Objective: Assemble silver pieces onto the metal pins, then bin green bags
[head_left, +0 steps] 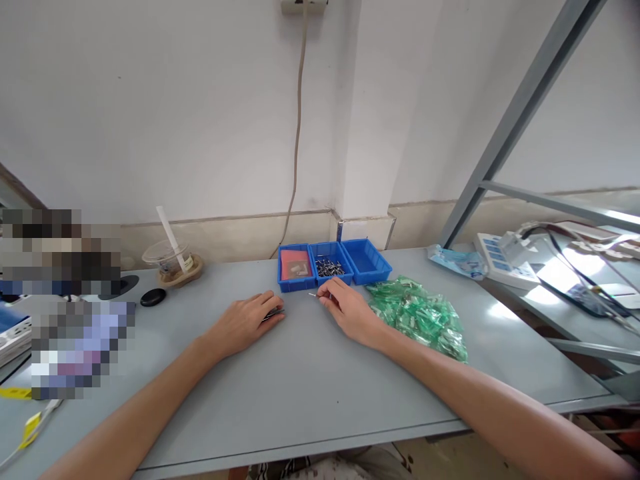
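Note:
My left hand (253,320) rests on the grey table (300,387), its fingers curled round several thin dark metal pieces (273,313). My right hand (345,308) pinches a small, thin metal pin (313,295) just in front of the blue trays. The middle blue tray (345,279) holds many small metal pins (330,267). In the left blue tray (296,287) lie a pink sheet (289,256) and small pale parts. The right blue tray (367,261) shows a bare bottom. Green plastic bags (420,317) lie beside my right forearm.
A plastic cup (165,252) with a white stick and a round black object (153,297) stand at the left. At the right are a power strip (505,261), a light blue packet (457,262) and a metal frame (520,87). A wall closes off the back.

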`<action>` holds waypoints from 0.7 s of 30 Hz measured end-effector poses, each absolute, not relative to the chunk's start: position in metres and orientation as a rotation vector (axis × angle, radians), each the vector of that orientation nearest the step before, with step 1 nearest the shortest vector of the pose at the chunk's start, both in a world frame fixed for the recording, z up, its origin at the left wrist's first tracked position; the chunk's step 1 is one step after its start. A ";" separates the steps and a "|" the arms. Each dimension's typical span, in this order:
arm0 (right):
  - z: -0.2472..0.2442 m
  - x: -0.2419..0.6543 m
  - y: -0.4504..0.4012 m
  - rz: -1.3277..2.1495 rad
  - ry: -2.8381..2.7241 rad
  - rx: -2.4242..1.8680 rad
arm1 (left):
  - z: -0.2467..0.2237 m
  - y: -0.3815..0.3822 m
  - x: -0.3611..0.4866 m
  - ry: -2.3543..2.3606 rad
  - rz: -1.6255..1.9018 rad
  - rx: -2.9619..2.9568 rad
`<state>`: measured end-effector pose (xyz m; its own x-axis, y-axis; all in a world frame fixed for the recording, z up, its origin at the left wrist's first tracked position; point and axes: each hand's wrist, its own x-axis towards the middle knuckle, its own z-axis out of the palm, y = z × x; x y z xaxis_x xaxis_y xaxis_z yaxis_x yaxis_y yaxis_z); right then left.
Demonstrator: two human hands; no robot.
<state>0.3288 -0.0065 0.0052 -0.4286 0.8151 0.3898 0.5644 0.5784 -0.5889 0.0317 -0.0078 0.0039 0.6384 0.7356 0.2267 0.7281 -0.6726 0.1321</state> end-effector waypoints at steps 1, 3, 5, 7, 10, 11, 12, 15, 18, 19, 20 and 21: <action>0.006 0.329 -0.007 0.498 -2.148 -1.101 | 0.004 -0.008 0.032 1.255 0.405 2.826; 0.006 0.329 -0.007 0.511 -2.141 -1.113 | 0.004 -0.008 0.032 1.256 0.404 2.829; 0.006 0.329 -0.007 0.522 -2.134 -1.118 | 0.004 -0.007 0.032 1.263 0.404 2.823; 0.006 0.329 -0.007 0.527 -2.126 -1.124 | 0.003 -0.007 0.031 1.264 0.407 2.827; 0.006 0.330 -0.007 0.526 -2.118 -1.127 | 0.002 -0.007 0.031 1.279 0.418 2.832; 0.006 0.330 -0.007 0.525 -2.116 -1.129 | 0.002 -0.007 0.031 1.289 0.418 2.830; 0.007 0.330 -0.007 0.527 -2.117 -1.132 | 0.002 -0.007 0.031 1.301 0.414 2.829; 0.008 0.331 -0.008 0.522 -2.123 -1.153 | 0.003 -0.007 0.031 1.321 0.387 2.851; 0.010 0.330 -0.008 0.500 -2.122 -1.170 | 0.003 -0.008 0.032 1.328 0.369 2.887; 0.010 0.329 -0.008 0.495 -2.119 -1.175 | 0.003 -0.008 0.032 1.331 0.356 2.896; 0.010 0.329 -0.008 0.494 -2.117 -1.178 | 0.004 -0.009 0.033 1.333 0.338 2.903; 0.010 0.328 -0.007 0.495 -2.113 -1.181 | 0.005 -0.009 0.033 1.332 0.317 2.910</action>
<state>0.3282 -0.0073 0.0100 -0.3762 0.8533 0.3610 0.6045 0.5213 -0.6024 0.0334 -0.0087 0.0046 0.6380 0.7411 0.2091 0.7558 -0.6546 0.0142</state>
